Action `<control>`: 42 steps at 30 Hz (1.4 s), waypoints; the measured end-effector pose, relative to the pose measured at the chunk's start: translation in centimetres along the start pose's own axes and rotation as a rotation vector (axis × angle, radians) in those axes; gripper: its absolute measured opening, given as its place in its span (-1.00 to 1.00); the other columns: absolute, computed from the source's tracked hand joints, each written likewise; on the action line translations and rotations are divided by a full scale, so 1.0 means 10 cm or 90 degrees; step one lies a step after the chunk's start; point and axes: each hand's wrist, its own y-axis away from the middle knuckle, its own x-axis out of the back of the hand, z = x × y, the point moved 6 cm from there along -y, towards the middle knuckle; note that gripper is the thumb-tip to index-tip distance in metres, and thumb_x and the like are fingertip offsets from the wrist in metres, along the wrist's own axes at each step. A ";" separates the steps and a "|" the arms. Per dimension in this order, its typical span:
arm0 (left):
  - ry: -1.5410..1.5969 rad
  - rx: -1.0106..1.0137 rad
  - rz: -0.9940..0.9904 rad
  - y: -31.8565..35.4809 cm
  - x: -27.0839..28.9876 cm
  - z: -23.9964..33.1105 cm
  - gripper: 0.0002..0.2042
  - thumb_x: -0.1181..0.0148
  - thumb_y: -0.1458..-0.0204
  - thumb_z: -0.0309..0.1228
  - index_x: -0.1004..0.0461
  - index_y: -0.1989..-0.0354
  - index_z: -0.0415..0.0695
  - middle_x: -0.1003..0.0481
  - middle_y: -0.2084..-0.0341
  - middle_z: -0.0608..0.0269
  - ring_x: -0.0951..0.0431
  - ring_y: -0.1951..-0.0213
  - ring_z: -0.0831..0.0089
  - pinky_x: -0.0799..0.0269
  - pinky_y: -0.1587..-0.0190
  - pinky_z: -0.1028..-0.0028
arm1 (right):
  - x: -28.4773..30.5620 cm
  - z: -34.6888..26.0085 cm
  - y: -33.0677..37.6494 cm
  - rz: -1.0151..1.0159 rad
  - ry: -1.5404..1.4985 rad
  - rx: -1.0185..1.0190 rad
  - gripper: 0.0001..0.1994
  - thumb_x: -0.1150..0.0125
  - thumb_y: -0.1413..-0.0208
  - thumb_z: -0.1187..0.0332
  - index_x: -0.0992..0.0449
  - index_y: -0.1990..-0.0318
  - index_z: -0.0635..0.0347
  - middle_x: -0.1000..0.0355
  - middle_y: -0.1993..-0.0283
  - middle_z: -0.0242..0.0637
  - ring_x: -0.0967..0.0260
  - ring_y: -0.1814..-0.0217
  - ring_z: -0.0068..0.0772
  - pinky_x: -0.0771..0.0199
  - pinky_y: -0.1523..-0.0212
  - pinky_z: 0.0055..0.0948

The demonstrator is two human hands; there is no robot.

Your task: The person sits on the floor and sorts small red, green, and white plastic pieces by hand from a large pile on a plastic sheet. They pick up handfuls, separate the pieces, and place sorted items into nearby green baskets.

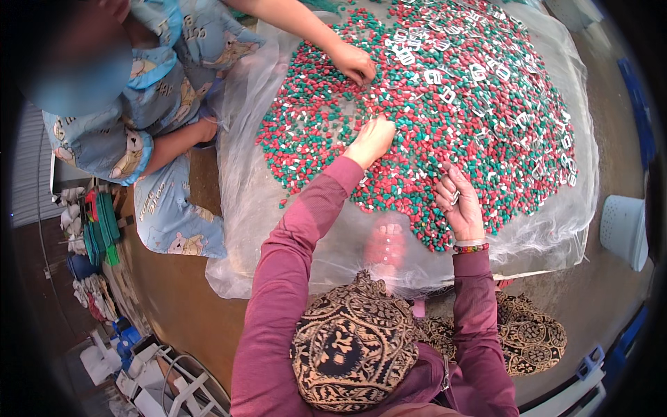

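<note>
Sorting through the red and green beads (445, 118) spread across the clear plastic sheet (549, 229): my left hand (372, 141) pinches shut into the heap's near edge, while my right hand (460, 205) cups, fingers curled, holding picked pieces; another person's hand (353, 62) works the far edge

Honestly not much here: you've got no screens or signs in front of you. Closest thing to packaging is the clear plastic sheet (542, 229) spread under the pieces, wrinkled and see-through, hanging over the edges.

Both hands (370, 141) (460, 203) among red-green beads (445, 118)
</note>
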 end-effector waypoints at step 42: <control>1.619 0.136 0.120 0.87 0.54 -0.05 -0.76 0.13 -0.13 -0.31 -0.19 0.54 -0.16 -0.15 0.58 0.36 -0.21 0.54 0.62 -0.09 0.73 0.69 | -0.53 0.50 -1.48 -0.133 1.701 0.494 -0.95 -0.05 0.03 0.53 -0.41 0.38 0.23 -0.44 0.38 -0.15 -0.50 0.42 -0.24 -0.49 0.46 -0.34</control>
